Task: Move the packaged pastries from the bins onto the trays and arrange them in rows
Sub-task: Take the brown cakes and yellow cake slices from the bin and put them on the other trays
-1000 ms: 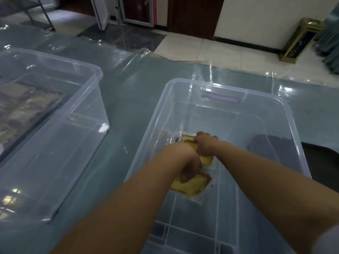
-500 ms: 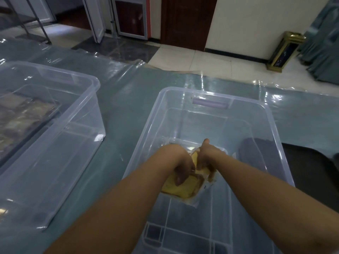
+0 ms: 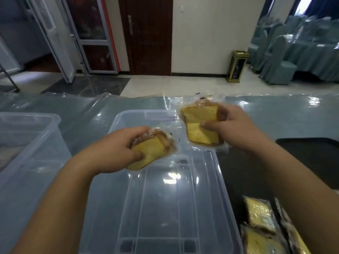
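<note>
Above the clear bin (image 3: 211,189), her left hand (image 3: 113,149) grips one wrapped cake slice (image 3: 152,149); right hand (image 3: 236,129) clutches stacked cake packets (image 3: 200,123).

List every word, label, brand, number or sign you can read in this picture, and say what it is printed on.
None can be read.
Wrapper of the pastry in the right hand: dark specks of print, too blurred.
Wrapper of the pastry in the left hand: small dark marks, too blurred.
Packaged pastries on the tray: a pale label patch, unreadable.
Clear bin: no text visible.
</note>
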{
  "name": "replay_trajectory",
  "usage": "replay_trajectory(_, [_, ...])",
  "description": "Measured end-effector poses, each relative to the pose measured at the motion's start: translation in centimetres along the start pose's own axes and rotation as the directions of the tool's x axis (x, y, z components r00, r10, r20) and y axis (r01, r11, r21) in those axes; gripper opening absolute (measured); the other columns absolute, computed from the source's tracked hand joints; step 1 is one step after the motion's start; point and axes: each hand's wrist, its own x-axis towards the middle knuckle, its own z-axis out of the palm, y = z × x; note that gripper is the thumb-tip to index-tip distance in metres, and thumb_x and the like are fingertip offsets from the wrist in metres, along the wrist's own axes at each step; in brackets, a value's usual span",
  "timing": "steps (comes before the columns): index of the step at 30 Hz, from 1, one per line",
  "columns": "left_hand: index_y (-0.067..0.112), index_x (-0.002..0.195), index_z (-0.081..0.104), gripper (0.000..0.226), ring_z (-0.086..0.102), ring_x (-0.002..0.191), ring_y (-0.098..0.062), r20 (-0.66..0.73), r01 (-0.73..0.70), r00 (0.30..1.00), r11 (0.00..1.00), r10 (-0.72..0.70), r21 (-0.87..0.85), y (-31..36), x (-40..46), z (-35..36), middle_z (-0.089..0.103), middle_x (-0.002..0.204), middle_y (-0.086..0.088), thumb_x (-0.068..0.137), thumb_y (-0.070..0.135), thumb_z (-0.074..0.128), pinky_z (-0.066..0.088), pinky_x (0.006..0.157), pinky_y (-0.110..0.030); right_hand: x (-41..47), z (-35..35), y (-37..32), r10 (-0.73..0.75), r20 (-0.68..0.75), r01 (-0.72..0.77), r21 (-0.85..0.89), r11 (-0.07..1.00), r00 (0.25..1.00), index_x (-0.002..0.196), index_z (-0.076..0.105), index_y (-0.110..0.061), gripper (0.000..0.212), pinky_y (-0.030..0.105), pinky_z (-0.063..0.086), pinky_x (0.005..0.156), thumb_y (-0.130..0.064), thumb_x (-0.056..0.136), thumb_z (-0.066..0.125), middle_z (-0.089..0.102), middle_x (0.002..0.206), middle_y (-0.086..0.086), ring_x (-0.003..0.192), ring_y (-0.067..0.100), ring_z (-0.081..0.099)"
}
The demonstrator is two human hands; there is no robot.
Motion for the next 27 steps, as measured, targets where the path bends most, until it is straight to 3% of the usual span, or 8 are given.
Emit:
replay_trajectory(4, [0.046,0.119,0.062,0.049,0.069,0.094,-0.007,-0.267,-0.188,0.957,0.945,0.114,-0.268,5.5,-1.5,3.8,0.072,0.103,0.017,0.083,0.014,0.071,0.057,0.088,-0.039,-6.9,-6.8,2.2,0.017,-0.213,-0.004,0.061,0.998,0.977,0.096,0.062,-0.033,0.02,0.036,0.054,0.079,-0.019,0.085,0.071,0.07,0.097,-0.003,0.09,0.014,0.068])
replay_trajectory(6, [0.044,0.113,0.064,0.05,0.069,0.089,-0.002,-0.321,-0.256,0.935,0.909,0.148,-0.328,8.5,-0.9,6.5,0.072,0.098,0.02,0.085,0.003,0.071,0.057,0.081,-0.028,-9.8,-9.2,4.5,0.094,-0.277,-0.064,0.114,0.991,0.956,0.095,0.06,-0.035,0.022,0.031,0.053,0.075,-0.017,0.086,0.069,0.069,0.096,-0.004,0.089,0.01,0.067])
replay_trajectory(12, [0.051,0.111,0.059,0.051,0.067,0.09,0.004,-0.236,-0.297,0.947,0.874,0.218,-0.384,17.8,1.6,15.9,0.07,0.098,0.024,0.089,0.005,0.067,0.054,0.075,-0.017,-15.7,-16.1,14.8,0.269,-0.331,-0.259,0.075,0.963,0.904,0.093,0.063,-0.024,0.019,0.037,0.053,0.075,-0.005,0.089,0.065,0.068,0.093,0.002,0.087,0.019,0.066])
replay_trajectory(17, [0.054,0.124,0.051,0.056,0.063,0.099,0.001,-0.002,-0.156,0.987,0.952,0.161,-0.265,20.5,3.9,26.3,0.067,0.108,0.023,0.089,0.013,0.062,0.057,0.086,-0.035,-18.9,-20.9,22.4,0.263,-0.23,-0.285,-0.071,0.956,0.937,0.086,0.062,-0.036,0.043,0.012,0.045,0.061,0.007,0.088,0.06,0.068,0.079,-0.02,0.074,-0.006,0.062])
replay_trajectory(20, [0.056,0.123,0.047,0.056,0.064,0.1,-0.01,0.077,-0.029,0.996,0.993,0.038,-0.115,19.8,6.1,32.0,0.065,0.108,0.022,0.085,0.016,0.057,0.055,0.087,-0.044,-18.5,-22.5,28.1,0.314,-0.09,-0.327,-0.238,0.915,0.945,0.108,0.062,-0.049,0.047,0.023,0.052,0.077,-0.005,0.09,0.062,0.069,0.095,-0.023,0.092,-0.001,0.064])
replay_trajectory(22, [0.054,0.125,0.046,0.054,0.063,0.103,-0.014,0.065,0.014,0.998,1.0,-0.015,0.021,19.3,8.0,34.9,0.066,0.112,0.019,0.087,0.018,0.056,0.053,0.089,-0.043,-17.0,-22.7,31.2,0.261,-0.042,-0.255,-0.413,0.875,0.964,0.125,0.058,-0.044,0.048,0.036,0.052,0.089,-0.012,0.089,0.063,0.067,0.113,-0.017,0.104,0.01,0.062])
replay_trajectory(25, [0.044,0.13,0.052,0.053,0.062,0.106,-0.019,-0.089,0.019,0.996,0.981,-0.002,0.191,19.0,10.7,38.0,0.065,0.119,0.012,0.088,0.012,0.054,0.051,0.088,-0.04,-13.8,-21.7,34.1,0.056,-0.063,-0.083,-0.611,0.788,0.996,0.136,0.054,-0.027,0.059,0.048,0.038,0.105,-0.002,0.083,0.058,0.063,0.127,-0.003,0.119,0.022,0.055])
replay_trajectory(27, [0.031,0.137,0.052,0.057,0.059,0.114,-0.023,-0.175,0.015,0.984,0.975,0.024,0.22,18.3,11.9,40.1,0.064,0.128,0.003,0.086,0.007,0.055,0.048,0.097,-0.039,-12.3,-20.5,35.8,0.062,0.014,-0.035,-0.689,0.724,0.998,0.145,0.041,-0.029,0.062,0.053,0.02,0.114,-0.011,0.088,0.054,0.048,0.146,-0.001,0.139,0.025,0.037])
